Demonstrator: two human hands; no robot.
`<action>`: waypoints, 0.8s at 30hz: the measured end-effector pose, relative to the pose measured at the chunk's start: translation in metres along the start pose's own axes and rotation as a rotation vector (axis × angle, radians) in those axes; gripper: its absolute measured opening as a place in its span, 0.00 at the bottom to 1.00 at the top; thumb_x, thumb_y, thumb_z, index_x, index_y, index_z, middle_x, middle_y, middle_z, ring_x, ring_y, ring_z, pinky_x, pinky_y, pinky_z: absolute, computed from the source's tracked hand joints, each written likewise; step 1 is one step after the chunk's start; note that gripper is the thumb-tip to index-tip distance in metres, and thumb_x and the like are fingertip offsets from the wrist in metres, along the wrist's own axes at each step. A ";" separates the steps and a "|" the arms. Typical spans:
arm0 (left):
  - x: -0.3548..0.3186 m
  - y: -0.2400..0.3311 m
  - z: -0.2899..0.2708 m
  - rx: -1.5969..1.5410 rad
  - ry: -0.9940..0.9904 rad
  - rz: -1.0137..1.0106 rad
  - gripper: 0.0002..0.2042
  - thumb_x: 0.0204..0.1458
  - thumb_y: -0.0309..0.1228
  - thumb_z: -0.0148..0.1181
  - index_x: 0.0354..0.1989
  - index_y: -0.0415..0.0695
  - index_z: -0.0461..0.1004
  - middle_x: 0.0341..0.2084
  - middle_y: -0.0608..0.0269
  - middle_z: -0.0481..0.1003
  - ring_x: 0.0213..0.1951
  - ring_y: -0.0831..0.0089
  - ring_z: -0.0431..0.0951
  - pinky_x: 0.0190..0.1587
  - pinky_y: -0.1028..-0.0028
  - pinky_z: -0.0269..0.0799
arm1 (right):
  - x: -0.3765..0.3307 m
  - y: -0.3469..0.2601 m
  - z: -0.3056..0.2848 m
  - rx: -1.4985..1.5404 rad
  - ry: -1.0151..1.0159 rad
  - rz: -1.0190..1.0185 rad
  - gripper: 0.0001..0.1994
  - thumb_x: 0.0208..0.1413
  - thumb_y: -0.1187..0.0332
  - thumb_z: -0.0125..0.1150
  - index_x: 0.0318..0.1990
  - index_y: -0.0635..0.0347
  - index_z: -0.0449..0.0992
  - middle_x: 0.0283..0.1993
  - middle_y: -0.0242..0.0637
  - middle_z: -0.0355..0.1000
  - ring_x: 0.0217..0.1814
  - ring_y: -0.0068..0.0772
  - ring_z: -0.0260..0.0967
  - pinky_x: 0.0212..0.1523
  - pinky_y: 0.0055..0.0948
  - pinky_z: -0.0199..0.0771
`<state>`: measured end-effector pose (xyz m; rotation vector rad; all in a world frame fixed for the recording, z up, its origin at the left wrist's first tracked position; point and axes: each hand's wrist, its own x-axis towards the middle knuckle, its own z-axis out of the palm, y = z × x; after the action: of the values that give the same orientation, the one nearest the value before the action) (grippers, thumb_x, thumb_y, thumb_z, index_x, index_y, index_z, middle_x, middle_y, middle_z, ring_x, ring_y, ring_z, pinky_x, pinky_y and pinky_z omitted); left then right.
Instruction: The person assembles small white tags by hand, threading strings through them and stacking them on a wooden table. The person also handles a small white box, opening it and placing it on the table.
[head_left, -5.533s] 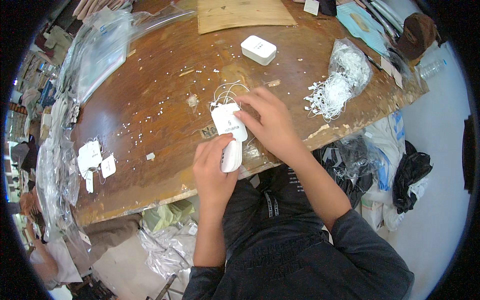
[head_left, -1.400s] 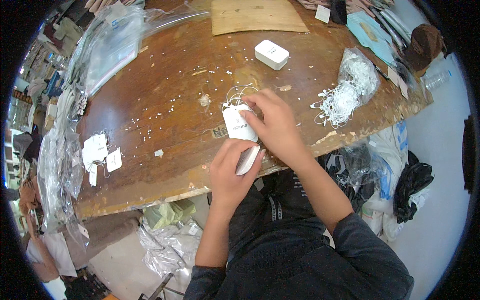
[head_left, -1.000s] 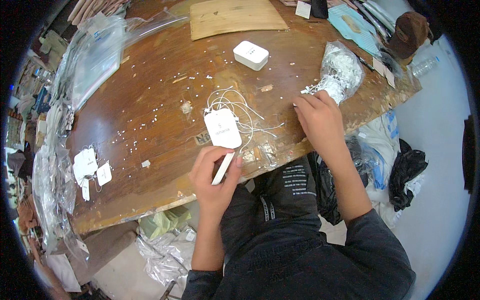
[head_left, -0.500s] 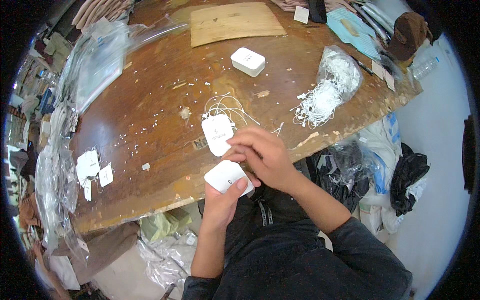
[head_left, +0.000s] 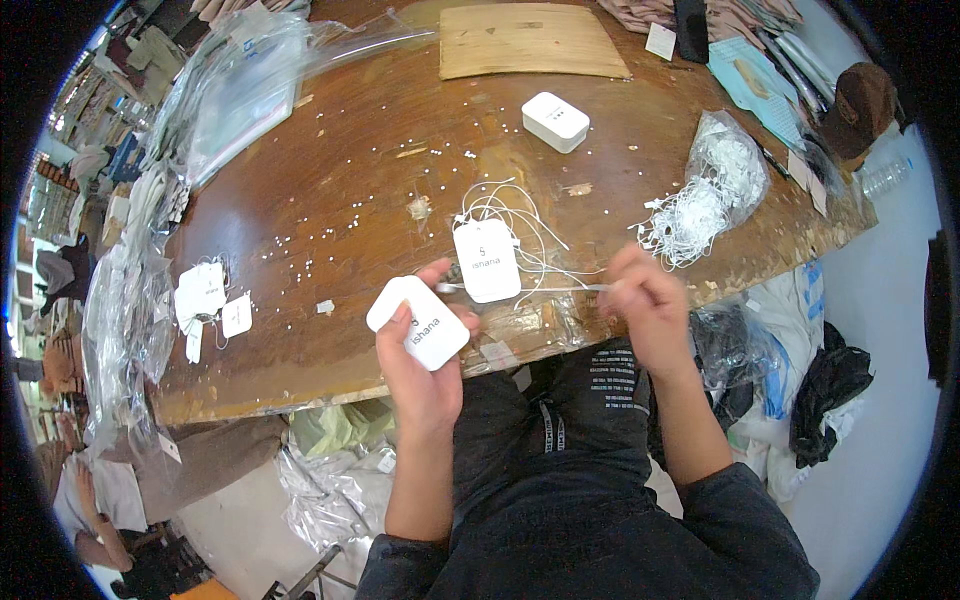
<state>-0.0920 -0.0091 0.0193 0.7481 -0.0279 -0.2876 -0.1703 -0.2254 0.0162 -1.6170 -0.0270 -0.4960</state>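
Observation:
My left hand (head_left: 428,392) is closed around a small stack of white hang tags (head_left: 425,338) with rounded corners and dark print, its thumb across the top. A white tag string (head_left: 550,290) stretches nearly straight from the stack's far edge to my right hand (head_left: 652,308), whose fingers are pinched on its end and slightly blurred. Just beyond, at the table's near edge, lies a pile of matching strung tags (head_left: 487,268), with loose white string loops (head_left: 520,215) fanning out behind it.
On the brown wooden table (head_left: 350,130) are a white box (head_left: 556,122), a bag of white strings (head_left: 708,200), a wooden board (head_left: 530,42), small tags (head_left: 203,292) and white specks. Plastic sleeves (head_left: 245,110) cover the left side. A person's arm (head_left: 98,510) shows at lower left.
My right hand has moved away to the right, drawing the string out straight. My left hand with the tags has shifted left and away from me. The whole view has turned slightly.

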 end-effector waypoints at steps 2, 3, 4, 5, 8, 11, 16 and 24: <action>0.000 -0.004 0.004 0.160 0.061 -0.006 0.20 0.61 0.38 0.47 0.54 0.33 0.66 0.52 0.47 0.72 0.31 0.63 0.80 0.33 0.67 0.78 | 0.006 0.000 0.002 0.342 0.249 -0.047 0.09 0.59 0.72 0.58 0.26 0.61 0.70 0.36 0.35 0.71 0.38 0.27 0.68 0.41 0.30 0.72; -0.001 -0.007 0.007 0.234 0.063 0.008 0.20 0.61 0.38 0.46 0.54 0.34 0.65 0.53 0.47 0.72 0.31 0.63 0.80 0.32 0.68 0.78 | 0.011 -0.001 0.003 0.368 0.378 -0.050 0.10 0.59 0.72 0.58 0.25 0.60 0.69 0.35 0.35 0.70 0.38 0.27 0.68 0.42 0.31 0.73; -0.001 -0.010 0.008 0.247 0.065 0.003 0.20 0.61 0.37 0.46 0.52 0.33 0.67 0.46 0.47 0.74 0.30 0.60 0.81 0.30 0.67 0.78 | 0.016 -0.002 0.004 0.387 0.480 -0.062 0.11 0.60 0.72 0.57 0.25 0.60 0.68 0.34 0.35 0.69 0.39 0.28 0.68 0.42 0.32 0.74; -0.001 -0.009 0.008 0.295 0.079 -0.063 0.19 0.61 0.37 0.46 0.52 0.33 0.67 0.42 0.48 0.74 0.29 0.60 0.81 0.30 0.67 0.78 | 0.019 -0.005 0.007 0.415 0.570 -0.081 0.12 0.60 0.73 0.57 0.24 0.60 0.67 0.33 0.34 0.68 0.39 0.28 0.68 0.43 0.33 0.74; -0.003 -0.008 0.008 0.352 -0.038 -0.169 0.19 0.60 0.36 0.47 0.52 0.31 0.67 0.30 0.54 0.74 0.25 0.60 0.80 0.28 0.67 0.77 | 0.021 -0.012 0.025 0.420 0.434 0.113 0.11 0.60 0.73 0.58 0.25 0.59 0.67 0.33 0.29 0.69 0.35 0.18 0.68 0.36 0.24 0.73; -0.003 -0.008 0.007 0.286 -0.022 -0.236 0.18 0.60 0.34 0.49 0.52 0.31 0.68 0.33 0.53 0.75 0.27 0.62 0.81 0.28 0.67 0.78 | 0.009 -0.013 0.063 0.070 0.228 0.150 0.03 0.59 0.75 0.60 0.34 0.61 0.72 0.32 0.26 0.70 0.30 0.12 0.65 0.31 0.16 0.70; -0.007 -0.007 0.007 0.394 -0.077 -0.132 0.18 0.64 0.34 0.48 0.53 0.31 0.69 0.40 0.52 0.77 0.36 0.66 0.82 0.34 0.70 0.79 | 0.008 -0.015 0.087 0.299 0.170 0.257 0.05 0.62 0.76 0.56 0.43 0.67 0.72 0.35 0.34 0.75 0.32 0.18 0.71 0.33 0.20 0.75; -0.008 -0.006 0.003 0.385 -0.023 -0.101 0.16 0.62 0.32 0.53 0.53 0.34 0.68 0.43 0.54 0.76 0.44 0.70 0.78 0.47 0.71 0.75 | 0.011 -0.014 0.084 0.059 0.021 0.226 0.03 0.61 0.76 0.57 0.39 0.68 0.72 0.35 0.32 0.72 0.34 0.17 0.69 0.32 0.17 0.70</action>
<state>-0.1014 -0.0132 0.0176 1.1306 -0.0681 -0.3933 -0.1397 -0.1464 0.0305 -1.5346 0.1544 -0.3344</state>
